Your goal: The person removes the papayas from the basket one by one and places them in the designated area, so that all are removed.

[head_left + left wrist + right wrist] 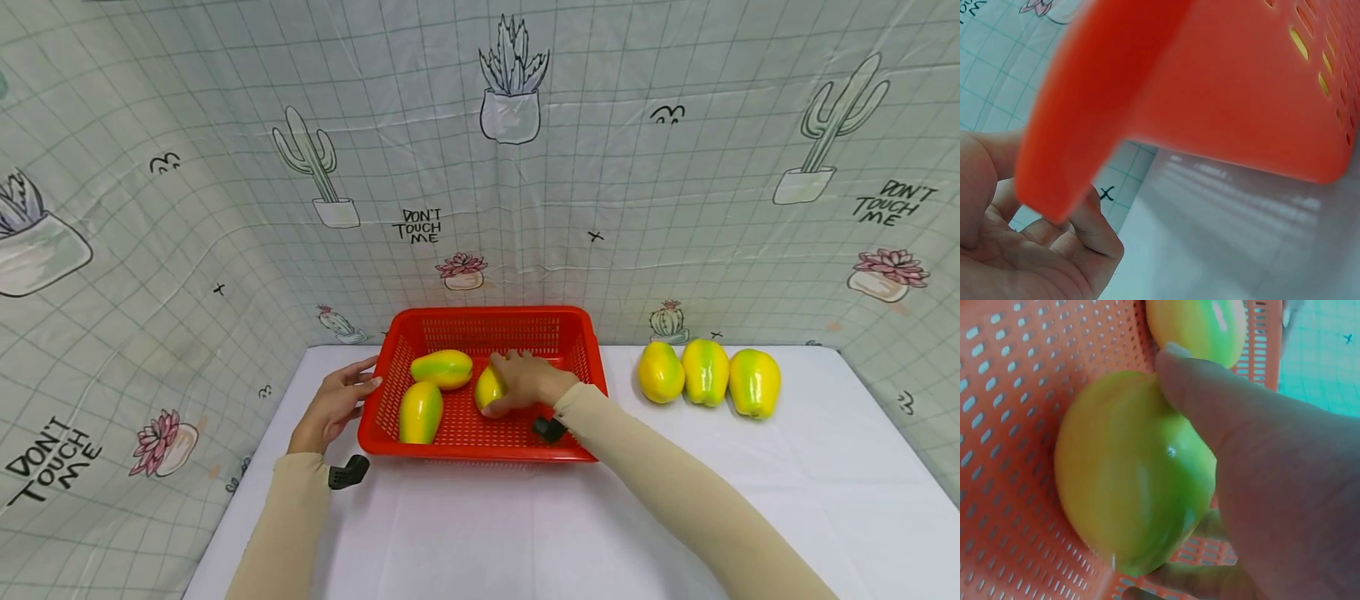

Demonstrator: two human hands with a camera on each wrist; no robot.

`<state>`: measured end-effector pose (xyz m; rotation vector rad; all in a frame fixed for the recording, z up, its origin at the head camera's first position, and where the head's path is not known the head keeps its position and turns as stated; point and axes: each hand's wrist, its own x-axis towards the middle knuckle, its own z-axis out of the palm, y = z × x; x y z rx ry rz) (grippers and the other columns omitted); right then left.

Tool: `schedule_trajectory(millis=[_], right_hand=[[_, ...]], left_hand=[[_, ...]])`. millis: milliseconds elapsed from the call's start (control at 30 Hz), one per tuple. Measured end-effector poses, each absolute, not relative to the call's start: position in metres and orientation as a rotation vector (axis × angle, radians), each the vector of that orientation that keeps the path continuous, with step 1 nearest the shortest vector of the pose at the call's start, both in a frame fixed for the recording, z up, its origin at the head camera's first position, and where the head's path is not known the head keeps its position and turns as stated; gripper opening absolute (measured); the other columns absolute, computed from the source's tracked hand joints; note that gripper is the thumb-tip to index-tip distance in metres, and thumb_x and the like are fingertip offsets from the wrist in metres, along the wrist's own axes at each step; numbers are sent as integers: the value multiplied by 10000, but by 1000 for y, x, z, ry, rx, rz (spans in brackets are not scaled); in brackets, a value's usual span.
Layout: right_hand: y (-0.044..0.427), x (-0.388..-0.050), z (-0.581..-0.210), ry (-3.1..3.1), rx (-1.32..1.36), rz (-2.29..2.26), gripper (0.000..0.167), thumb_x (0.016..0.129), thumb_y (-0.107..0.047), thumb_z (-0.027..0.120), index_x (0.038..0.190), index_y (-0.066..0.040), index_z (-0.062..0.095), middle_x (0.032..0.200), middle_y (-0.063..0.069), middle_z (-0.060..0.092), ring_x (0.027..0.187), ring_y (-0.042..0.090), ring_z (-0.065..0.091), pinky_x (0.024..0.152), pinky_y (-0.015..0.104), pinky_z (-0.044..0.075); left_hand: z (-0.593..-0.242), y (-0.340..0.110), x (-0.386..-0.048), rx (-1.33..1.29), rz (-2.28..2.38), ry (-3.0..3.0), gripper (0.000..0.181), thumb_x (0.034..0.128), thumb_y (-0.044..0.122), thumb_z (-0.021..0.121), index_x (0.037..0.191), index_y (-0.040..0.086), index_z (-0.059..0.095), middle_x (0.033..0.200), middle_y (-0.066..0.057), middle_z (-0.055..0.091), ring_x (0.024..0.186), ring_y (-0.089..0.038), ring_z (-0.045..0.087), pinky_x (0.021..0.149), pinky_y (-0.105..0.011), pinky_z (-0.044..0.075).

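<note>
A red plastic basket (480, 451) with perforated walls stands on the table. My left hand (335, 404) holds its left rim, the fingers curled at the rim's edge in the left wrist view. Inside the basket, my right hand (528, 382) grips a yellow-green mango (1129, 469), thumb on one side and fingers on the other. That mango appears to be at the basket floor; whether it touches cannot be told. Two more mangoes lie in the basket's left half, one crosswise (442, 369) and one lengthwise (421, 413).
Three yellow-green mangoes, left (661, 372), middle (706, 372) and right (753, 383), sit in a row on the white tablecloth (480, 533), right of the basket. A grid-patterned cloth (555, 192) hangs behind the table and along its sides.
</note>
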<state>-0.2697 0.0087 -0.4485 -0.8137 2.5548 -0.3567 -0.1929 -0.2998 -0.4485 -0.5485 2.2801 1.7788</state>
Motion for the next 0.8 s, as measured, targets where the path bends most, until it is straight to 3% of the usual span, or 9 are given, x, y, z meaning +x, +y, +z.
schedule_trajectory(millis=[267, 467, 800], right_hand=[[6, -267, -451, 2547, -847, -364, 950, 882, -393, 860, 1614, -50, 360, 1633, 272, 382, 1487, 483, 408, 1187, 585, 389], [6, -267, -454, 2532, -890, -388, 921, 860, -363, 886, 1582, -62, 401, 1588, 250, 423, 1293, 387, 587, 1110, 511, 490], [4, -264, -450, 2493, -810, -441, 787, 859, -348, 898, 1489, -142, 473, 1648, 238, 348, 1230, 351, 610, 1066, 503, 522]], left_hand=[[-448, -298, -192, -554, 1781, 2274, 590, 1084, 177, 608, 1639, 139, 412, 1530, -215, 461, 1202, -301, 572, 828, -260, 534], [-447, -298, -192, -555, 1778, 2275, 594, 1086, 188, 606, 1643, 144, 405, 1540, -215, 452, 1234, -320, 560, 846, -275, 533], [-446, -298, -192, -546, 1781, 2272, 602, 1085, 192, 609, 1644, 128, 396, 1543, -222, 448, 1218, -311, 562, 856, -285, 527]])
